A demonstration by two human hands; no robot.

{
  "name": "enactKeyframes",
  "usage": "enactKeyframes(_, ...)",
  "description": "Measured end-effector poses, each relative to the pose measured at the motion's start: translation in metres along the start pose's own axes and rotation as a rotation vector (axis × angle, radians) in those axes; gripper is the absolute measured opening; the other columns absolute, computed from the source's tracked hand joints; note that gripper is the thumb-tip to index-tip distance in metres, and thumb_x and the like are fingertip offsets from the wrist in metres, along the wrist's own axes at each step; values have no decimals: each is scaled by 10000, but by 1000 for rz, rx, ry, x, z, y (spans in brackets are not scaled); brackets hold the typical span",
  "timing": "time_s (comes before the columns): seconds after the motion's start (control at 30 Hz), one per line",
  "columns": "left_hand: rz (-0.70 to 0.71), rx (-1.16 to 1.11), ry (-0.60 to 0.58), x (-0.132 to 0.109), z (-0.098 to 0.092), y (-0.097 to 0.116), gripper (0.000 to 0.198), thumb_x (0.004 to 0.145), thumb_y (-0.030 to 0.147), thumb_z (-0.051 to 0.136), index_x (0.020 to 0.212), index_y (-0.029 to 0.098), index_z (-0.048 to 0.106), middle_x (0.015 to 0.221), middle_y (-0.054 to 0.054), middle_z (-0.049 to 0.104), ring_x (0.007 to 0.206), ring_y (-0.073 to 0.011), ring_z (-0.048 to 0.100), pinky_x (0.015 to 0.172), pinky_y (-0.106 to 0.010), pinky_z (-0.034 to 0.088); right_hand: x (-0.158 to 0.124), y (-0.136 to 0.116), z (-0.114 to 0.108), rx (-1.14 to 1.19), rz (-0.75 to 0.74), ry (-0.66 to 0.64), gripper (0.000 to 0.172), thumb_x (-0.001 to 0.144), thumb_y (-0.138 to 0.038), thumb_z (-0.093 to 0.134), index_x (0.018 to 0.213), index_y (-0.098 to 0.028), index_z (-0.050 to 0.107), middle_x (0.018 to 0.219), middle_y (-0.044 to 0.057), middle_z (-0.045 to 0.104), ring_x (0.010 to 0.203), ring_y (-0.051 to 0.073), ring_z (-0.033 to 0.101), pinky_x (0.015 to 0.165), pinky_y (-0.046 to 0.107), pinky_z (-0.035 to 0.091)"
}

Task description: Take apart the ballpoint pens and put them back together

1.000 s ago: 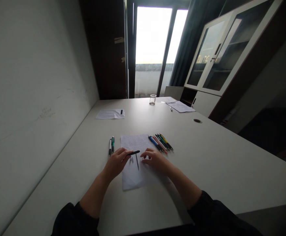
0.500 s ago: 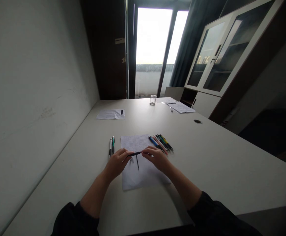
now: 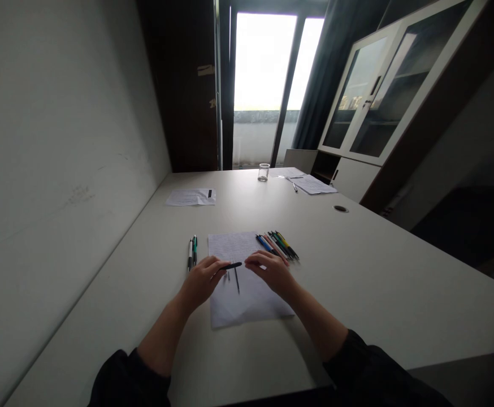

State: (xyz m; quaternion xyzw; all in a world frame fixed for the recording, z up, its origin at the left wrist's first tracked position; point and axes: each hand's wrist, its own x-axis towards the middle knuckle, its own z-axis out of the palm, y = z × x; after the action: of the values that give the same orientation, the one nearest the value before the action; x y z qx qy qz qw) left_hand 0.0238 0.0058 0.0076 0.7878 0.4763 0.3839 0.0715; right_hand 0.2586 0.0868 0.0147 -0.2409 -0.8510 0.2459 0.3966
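Observation:
My left hand (image 3: 202, 280) is closed around a black pen barrel (image 3: 232, 265), which sticks out to the right from between thumb and fingers. Just beyond that end, a small gap away, my right hand (image 3: 270, 271) has its fingertips pinched together; anything between them is too small to make out. Both hands are over a sheet of lined paper (image 3: 247, 308). On the sheet below the barrel lies a thin dark pen refill (image 3: 237, 281), with small pale parts (image 3: 227, 277) beside it, partly hidden by my left hand.
Several coloured pens (image 3: 277, 244) lie fanned out by the paper's right edge. Two pens (image 3: 193, 251) lie at its left. Farther back on the white table (image 3: 357, 271) are a glass (image 3: 263, 172), papers (image 3: 312, 183), another sheet (image 3: 191, 196) and a round cable hole (image 3: 341, 209).
My right fingertips have come slightly away from the end of the black pen barrel, leaving a small gap. My left hand stays nearly still with the barrel in it.

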Motion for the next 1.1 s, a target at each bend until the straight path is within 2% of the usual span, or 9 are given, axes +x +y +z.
enactKeyframes(0.2,0,-4,0,0,0,0,262,963,207,504,1200,249,607,990,-58,639,924,-183,611,827,-333,526,0,1,-1,9,-22,12,131,927,-305,604,968,-232,704,919,55,689,846,180,654,800,317,538)
enactKeyframes(1.1,-22,-6,-31,-1,2,-1,265,963,200,500,1199,246,611,1012,-59,642,947,-180,611,864,-326,511,1,0,-2,1,-74,26,139,934,-282,598,986,-238,719,923,51,689,860,175,655,811,314,539)
